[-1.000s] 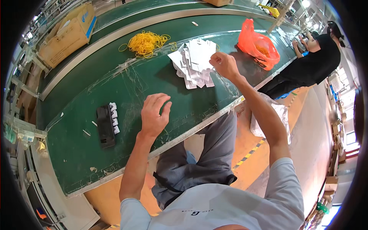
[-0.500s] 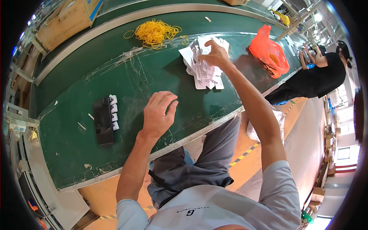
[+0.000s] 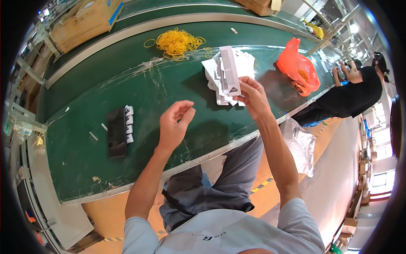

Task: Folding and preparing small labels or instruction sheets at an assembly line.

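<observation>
From here, my right hand [image 3: 255,100] pinches a paper [image 3: 229,70] by its near end, probably keeping its face clear; my left hand [image 3: 174,122], half-curled, holds nothing.

A cardboard box [image 3: 84,28] sits at upper left, an orange-red plastic bag [image 3: 291,61] at right, near a person in black [image 3: 346,98].

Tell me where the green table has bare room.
Mostly bare: between the black object and yellow bands, and between that object and the left hand. Crowded: the paper pile, with the right hand holding a slip over it.
</observation>
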A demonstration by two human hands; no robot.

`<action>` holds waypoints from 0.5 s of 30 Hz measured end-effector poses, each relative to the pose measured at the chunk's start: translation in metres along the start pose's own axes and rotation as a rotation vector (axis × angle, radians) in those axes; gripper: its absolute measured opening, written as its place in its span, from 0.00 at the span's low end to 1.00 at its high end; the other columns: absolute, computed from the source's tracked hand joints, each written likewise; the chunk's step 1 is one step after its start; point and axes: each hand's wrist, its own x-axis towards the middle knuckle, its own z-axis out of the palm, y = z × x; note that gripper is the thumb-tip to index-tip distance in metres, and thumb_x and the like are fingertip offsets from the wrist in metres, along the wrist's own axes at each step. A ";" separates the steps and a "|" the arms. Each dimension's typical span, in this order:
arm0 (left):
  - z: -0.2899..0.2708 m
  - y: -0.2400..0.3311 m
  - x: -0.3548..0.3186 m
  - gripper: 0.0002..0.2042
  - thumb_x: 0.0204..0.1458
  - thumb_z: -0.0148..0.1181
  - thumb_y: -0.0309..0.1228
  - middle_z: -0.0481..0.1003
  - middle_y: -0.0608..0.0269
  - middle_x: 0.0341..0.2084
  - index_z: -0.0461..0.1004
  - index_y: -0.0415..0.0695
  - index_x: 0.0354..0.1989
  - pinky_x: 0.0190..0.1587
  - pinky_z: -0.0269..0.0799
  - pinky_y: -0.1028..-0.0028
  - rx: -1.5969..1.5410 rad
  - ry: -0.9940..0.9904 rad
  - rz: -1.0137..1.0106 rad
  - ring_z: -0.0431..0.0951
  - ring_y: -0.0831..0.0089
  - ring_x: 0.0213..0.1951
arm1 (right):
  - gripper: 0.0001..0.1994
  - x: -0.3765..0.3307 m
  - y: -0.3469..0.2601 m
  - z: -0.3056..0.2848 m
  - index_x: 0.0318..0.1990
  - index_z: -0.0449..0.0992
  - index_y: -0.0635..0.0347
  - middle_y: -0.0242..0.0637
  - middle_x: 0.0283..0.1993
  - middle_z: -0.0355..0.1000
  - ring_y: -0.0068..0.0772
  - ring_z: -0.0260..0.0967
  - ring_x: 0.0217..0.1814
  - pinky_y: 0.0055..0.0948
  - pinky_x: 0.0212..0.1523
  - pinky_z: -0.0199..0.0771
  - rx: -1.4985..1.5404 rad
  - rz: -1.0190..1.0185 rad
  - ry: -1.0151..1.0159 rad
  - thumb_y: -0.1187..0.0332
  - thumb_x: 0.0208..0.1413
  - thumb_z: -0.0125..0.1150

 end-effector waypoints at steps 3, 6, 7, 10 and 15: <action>-0.002 0.004 0.009 0.11 0.65 0.63 0.27 0.82 0.60 0.41 0.78 0.37 0.53 0.46 0.76 0.74 -0.284 -0.018 -0.210 0.82 0.72 0.40 | 0.06 -0.013 0.030 0.017 0.46 0.77 0.60 0.34 0.40 0.81 0.23 0.81 0.39 0.24 0.40 0.84 0.121 0.144 -0.180 0.67 0.70 0.61; -0.005 0.007 0.015 0.13 0.66 0.63 0.30 0.82 0.59 0.40 0.77 0.38 0.54 0.45 0.77 0.73 -0.373 0.009 -0.299 0.82 0.71 0.40 | 0.06 -0.022 0.045 0.043 0.46 0.78 0.60 0.33 0.39 0.80 0.23 0.80 0.37 0.24 0.39 0.84 0.128 0.224 -0.171 0.68 0.69 0.62; -0.006 0.010 0.017 0.13 0.66 0.63 0.31 0.82 0.59 0.40 0.77 0.37 0.54 0.45 0.77 0.73 -0.409 0.018 -0.322 0.82 0.72 0.40 | 0.05 -0.023 0.049 0.046 0.45 0.78 0.60 0.32 0.40 0.80 0.22 0.79 0.40 0.24 0.40 0.84 0.101 0.236 -0.190 0.68 0.68 0.63; -0.008 0.006 0.020 0.14 0.66 0.64 0.32 0.82 0.59 0.41 0.77 0.37 0.54 0.42 0.78 0.74 -0.461 0.029 -0.356 0.82 0.73 0.40 | 0.05 -0.026 0.059 0.057 0.44 0.79 0.59 0.31 0.40 0.79 0.21 0.79 0.40 0.23 0.40 0.83 0.042 0.238 -0.245 0.69 0.68 0.63; -0.012 -0.005 0.017 0.10 0.64 0.66 0.30 0.83 0.61 0.38 0.80 0.36 0.48 0.39 0.78 0.74 -0.434 0.042 -0.304 0.81 0.76 0.35 | 0.07 -0.030 0.062 0.062 0.44 0.79 0.61 0.30 0.40 0.79 0.20 0.78 0.40 0.22 0.40 0.79 -0.131 0.215 -0.317 0.69 0.64 0.67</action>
